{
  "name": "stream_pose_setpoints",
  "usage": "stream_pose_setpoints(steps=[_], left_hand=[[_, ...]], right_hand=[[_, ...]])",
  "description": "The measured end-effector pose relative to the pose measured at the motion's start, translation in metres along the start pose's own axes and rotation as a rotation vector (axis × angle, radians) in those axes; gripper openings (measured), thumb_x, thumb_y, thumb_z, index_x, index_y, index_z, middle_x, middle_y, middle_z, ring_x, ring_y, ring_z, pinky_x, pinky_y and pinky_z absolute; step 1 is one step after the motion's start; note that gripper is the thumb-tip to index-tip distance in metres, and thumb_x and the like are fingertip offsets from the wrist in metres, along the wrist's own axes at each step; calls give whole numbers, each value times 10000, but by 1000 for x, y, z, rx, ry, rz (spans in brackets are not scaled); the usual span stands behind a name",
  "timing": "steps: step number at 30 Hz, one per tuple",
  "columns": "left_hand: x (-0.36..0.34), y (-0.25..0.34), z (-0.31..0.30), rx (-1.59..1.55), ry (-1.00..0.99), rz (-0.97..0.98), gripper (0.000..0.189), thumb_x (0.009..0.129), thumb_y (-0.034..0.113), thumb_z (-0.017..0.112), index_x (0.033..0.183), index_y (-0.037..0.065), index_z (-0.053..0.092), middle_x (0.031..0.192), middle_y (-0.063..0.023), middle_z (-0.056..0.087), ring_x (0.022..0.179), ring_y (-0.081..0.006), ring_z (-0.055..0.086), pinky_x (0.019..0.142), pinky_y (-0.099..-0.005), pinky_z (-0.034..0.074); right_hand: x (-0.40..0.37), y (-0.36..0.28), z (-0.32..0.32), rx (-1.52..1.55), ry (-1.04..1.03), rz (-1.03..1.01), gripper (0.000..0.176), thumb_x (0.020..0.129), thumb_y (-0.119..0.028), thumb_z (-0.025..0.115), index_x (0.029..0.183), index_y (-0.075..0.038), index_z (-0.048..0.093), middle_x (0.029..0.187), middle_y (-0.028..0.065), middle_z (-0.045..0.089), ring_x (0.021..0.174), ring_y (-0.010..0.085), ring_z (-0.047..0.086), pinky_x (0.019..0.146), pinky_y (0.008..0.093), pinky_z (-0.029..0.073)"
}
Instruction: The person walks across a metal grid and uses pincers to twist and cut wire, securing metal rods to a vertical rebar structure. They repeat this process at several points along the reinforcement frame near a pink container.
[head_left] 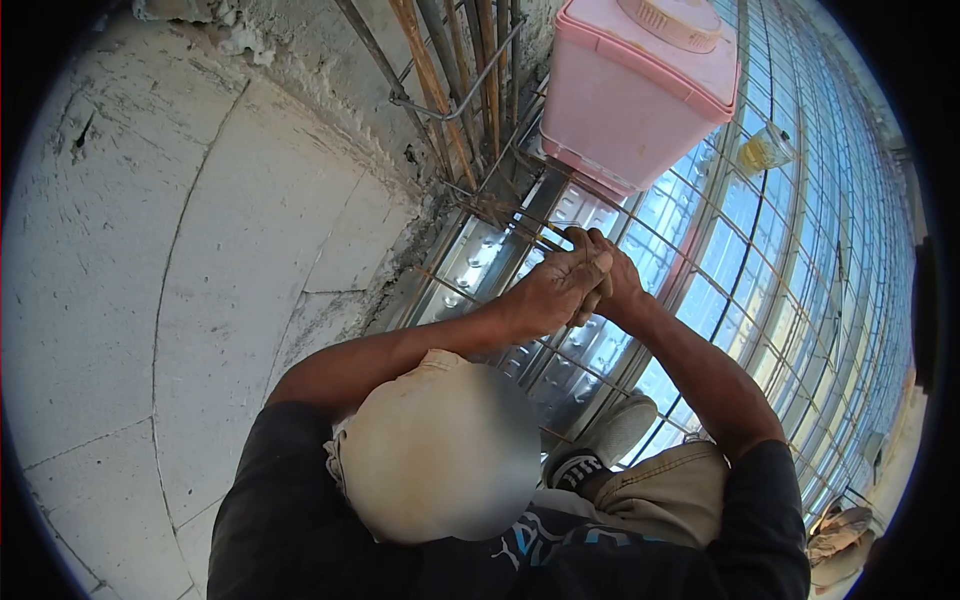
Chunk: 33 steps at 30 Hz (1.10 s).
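Our left hand [545, 292] was wrapped over our right hand [612, 280], fingers of both curled tight at a rusty bar [528, 222] of the mesh above the steel decking [478, 262], what they pinched we could not tell, pink container [630, 100] beyond, bottle [765, 150] farthest.

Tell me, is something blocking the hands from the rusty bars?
Nothing visible does. The left hand and right hand are pressed together right at the rusty bars beside the wall. The pink box sits beyond them, not between.
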<state>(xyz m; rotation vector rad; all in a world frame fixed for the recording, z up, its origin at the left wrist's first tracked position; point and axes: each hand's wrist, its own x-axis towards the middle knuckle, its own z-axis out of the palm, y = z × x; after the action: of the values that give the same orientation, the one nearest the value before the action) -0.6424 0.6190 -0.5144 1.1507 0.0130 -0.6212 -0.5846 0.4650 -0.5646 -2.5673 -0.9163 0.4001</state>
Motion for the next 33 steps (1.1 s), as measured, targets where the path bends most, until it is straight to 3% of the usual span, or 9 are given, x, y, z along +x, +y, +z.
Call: stream_pose_setpoints(steps=[3,6,11,16,19,22,25,28,33], left_hand=[[20,-3,20,51,-42,39,437,1031,456,462,874,64,575,657,6,485,568,-80,483,516,-239,402],[4,17,9,331,-275,-67,452,1006,479,505,853,61,585,670,-5,522,589,-85,510,546,-254,424],[-29,0,-70,456,-175,-363,450,927,520,620,826,82,609,668,-8,573,600,-101,535,587,-271,448],[-26,-66,-120,77,637,-189,443,955,497,586,1089,75,609,869,7,592,735,-105,543,674,-295,483],[-6,-94,-114,-234,470,-121,694,910,661,528,1315,99,492,1156,-18,578,1089,-163,539,900,-383,446],[10,-99,-87,-359,271,-94,794,880,732,496,1357,99,462,1251,-25,558,1212,-196,495,997,-421,401],[12,-97,-66,-295,239,-111,702,921,715,427,1196,81,549,1105,-62,620,1143,-208,557,964,-410,427],[2,-110,-60,-268,216,-44,600,967,661,392,885,96,576,764,-35,579,760,-178,585,729,-321,455],[-33,-107,-57,-376,421,-184,574,966,650,421,783,119,539,580,17,436,493,-102,397,537,-275,380]], right_hand=[[10,18,31,1202,-410,482,536,1001,-473,489,1142,32,604,985,185,666,819,228,660,814,361,546],[19,13,43,1410,-471,535,601,1025,-514,406,1118,38,625,955,167,687,735,184,653,727,325,566],[25,-15,-10,1150,-538,614,533,975,-505,544,1094,10,607,768,152,671,556,187,633,507,304,553],[23,-16,19,1613,-786,731,383,867,-443,723,928,-111,542,568,-77,493,442,22,460,398,182,371],[20,-15,10,1436,-715,620,494,813,-446,758,1051,-56,570,608,-41,511,444,38,465,394,194,364],[23,-11,4,670,-371,371,542,916,-443,608,1134,49,544,825,138,642,620,249,655,571,359,542],[22,-5,12,-34,-9,139,558,982,-465,486,1146,66,532,848,201,669,748,368,691,686,443,553],[30,-16,-14,-1,-233,262,556,1003,-473,437,1093,62,558,846,243,667,826,412,691,685,474,541],[32,-9,-2,1395,-799,769,807,908,-777,310,897,-23,596,613,-62,439,484,72,396,433,237,376]])
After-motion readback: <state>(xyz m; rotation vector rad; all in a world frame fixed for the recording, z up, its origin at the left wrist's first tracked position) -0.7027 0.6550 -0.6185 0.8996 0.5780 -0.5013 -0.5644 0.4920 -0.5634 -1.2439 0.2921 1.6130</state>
